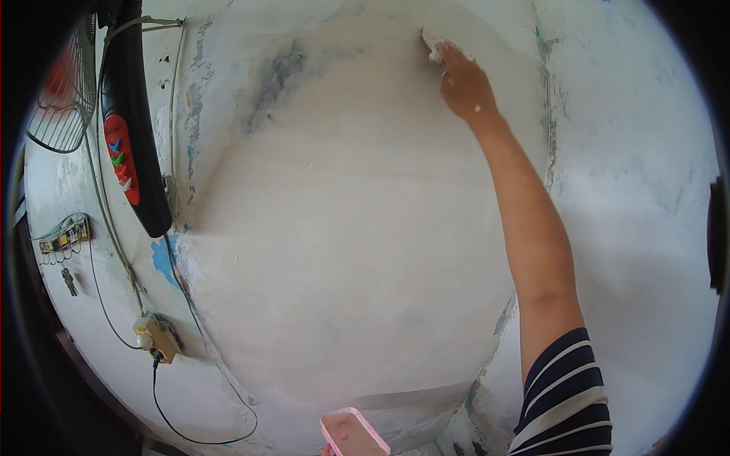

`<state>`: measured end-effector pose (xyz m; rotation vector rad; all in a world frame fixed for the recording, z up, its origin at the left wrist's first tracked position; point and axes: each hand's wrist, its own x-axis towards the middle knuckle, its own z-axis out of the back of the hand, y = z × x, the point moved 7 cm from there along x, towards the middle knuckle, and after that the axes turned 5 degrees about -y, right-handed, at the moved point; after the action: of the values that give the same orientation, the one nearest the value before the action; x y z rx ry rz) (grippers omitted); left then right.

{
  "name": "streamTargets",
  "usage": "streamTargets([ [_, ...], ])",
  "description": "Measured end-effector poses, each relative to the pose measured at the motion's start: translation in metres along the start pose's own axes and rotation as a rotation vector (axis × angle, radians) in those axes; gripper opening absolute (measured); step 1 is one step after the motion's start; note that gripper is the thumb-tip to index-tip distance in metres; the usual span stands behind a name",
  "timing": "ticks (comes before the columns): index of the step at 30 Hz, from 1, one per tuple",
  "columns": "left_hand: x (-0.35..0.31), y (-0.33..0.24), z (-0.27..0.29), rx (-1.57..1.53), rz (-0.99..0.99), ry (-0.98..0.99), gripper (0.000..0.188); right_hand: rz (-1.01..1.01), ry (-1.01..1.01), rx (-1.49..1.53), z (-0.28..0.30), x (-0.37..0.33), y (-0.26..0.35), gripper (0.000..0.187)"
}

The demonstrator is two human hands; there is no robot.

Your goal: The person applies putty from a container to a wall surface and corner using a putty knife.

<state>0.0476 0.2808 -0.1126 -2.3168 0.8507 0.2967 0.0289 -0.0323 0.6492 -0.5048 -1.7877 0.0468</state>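
At the frame's lower edge is a pink, round-cornered tray (pixel 334 414); left-hand fingers I cannot tell. Right of upper centre, the right hand (pixel 465 87) clamps its fingers on a thin, paste-smeared flat tool (pixel 425 38) at the patchy, off-white wall (pixel 342 213).

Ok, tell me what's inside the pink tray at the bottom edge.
The pink tray shows a beige layer, probably paste, with a pinkish patch. What lies beneath that layer is covered, and the tray's near end is cut off by the picture edge.

No readable text or numbers.
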Motion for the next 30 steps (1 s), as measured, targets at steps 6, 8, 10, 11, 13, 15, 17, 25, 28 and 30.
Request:
streamTargets([
  [6,-0.004,0.002,0.019,-0.024,0.047,-0.042,0.063,0.059,0.23,0.195,0.008,-0.112,0.095,0.047],
  [8,0.002,-0.001,0.011,-0.025,0.049,-0.03,0.063,-0.071,0.258,0.305,0.021,-0.09,0.091,0.046],
  [10,0.006,-0.001,0.008,-0.014,0.065,-0.022,0.063,-0.063,0.088,0.26,0.023,-0.045,0.059,0.052],
  [11,0.006,-0.001,0.005,-0.012,0.071,-0.023,0.063,-0.052,0.075,0.209,0.018,-0.019,0.045,0.053],
  [13,0.009,-0.002,-0.001,-0.01,0.08,-0.017,0.063,-0.037,0.059,0.153,0.006,0.012,0.025,0.053],
  [15,0.012,-0.002,-0.008,-0.003,0.095,-0.008,0.063,0.018,0.183,0.107,-0.013,0.019,0.013,0.052],
  [17,0.011,-0.002,-0.008,-0.002,0.105,-0.014,0.063,0.079,0.053,0.014,-0.028,-0.016,0.026,0.05],
  [25,0.01,-0.004,-0.013,-0.021,0.115,-0.031,0.063,0.061,0.153,0.281,0.039,-0.073,0.096,0.051],
  [28,0.006,-0.001,-0.017,-0.038,0.112,-0.031,0.062,0.088,0.039,0.081,0.03,0.013,0.07,0.057],
  [30,0.006,0.0,-0.023,-0.038,0.122,-0.029,0.062,0.026,0.254,0.129,0.013,0.035,0.06,0.059],
])
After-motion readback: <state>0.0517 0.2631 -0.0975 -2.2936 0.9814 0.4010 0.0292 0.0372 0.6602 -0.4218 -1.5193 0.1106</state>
